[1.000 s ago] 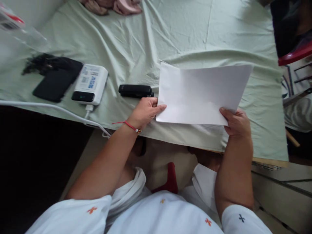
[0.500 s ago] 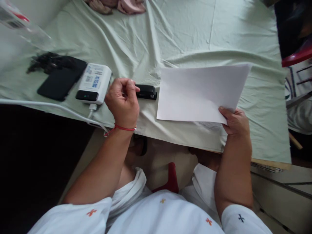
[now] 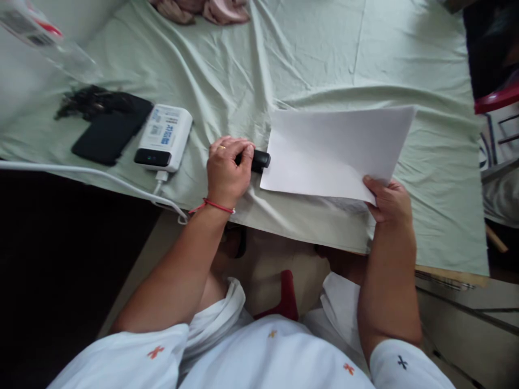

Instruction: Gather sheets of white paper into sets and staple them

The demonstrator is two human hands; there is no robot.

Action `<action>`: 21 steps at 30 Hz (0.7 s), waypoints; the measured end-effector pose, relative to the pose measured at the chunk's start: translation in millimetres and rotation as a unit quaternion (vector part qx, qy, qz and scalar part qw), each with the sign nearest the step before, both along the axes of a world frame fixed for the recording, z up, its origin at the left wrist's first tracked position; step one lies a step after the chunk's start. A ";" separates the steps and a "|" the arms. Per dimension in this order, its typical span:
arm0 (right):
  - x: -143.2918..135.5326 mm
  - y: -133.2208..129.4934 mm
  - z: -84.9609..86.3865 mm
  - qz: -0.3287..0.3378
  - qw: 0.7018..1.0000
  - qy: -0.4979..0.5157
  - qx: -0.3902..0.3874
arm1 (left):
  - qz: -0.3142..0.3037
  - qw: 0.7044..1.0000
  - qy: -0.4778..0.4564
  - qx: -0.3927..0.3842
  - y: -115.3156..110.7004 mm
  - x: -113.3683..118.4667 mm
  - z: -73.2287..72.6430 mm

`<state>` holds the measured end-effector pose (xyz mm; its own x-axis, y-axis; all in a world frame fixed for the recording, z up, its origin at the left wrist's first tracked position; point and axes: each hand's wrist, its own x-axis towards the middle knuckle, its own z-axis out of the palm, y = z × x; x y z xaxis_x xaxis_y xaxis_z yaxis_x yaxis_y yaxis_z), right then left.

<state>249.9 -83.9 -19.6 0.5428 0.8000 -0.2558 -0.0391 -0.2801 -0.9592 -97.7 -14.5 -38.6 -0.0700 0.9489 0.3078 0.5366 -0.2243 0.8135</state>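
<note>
Head view: wrapped fingers of left hand [image 3: 230, 167] around black stapler [image 3: 261, 160] at left edge of white paper [image 3: 332, 151]; pinched lower right corner with right hand [image 3: 390, 201]; risked skewing through one-sided support.

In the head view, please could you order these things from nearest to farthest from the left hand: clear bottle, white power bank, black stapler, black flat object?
1. Black stapler: gripped in the left hand.
2. White power bank: to its left.
3. Black flat object: further left.
4. Clear bottle: far upper left.
</note>
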 end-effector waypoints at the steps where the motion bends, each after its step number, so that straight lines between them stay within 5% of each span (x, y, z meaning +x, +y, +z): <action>1: 1.2 0.4 -0.9 0.002 1.000 -0.007 -0.002 | -0.003 1.000 0.003 -0.002 -1.2 0.3 0.9; 21: -15.3 0.8 15.5 -0.082 0.993 0.069 -0.040 | -0.053 0.993 0.102 -0.004 -14.0 2.3 17.8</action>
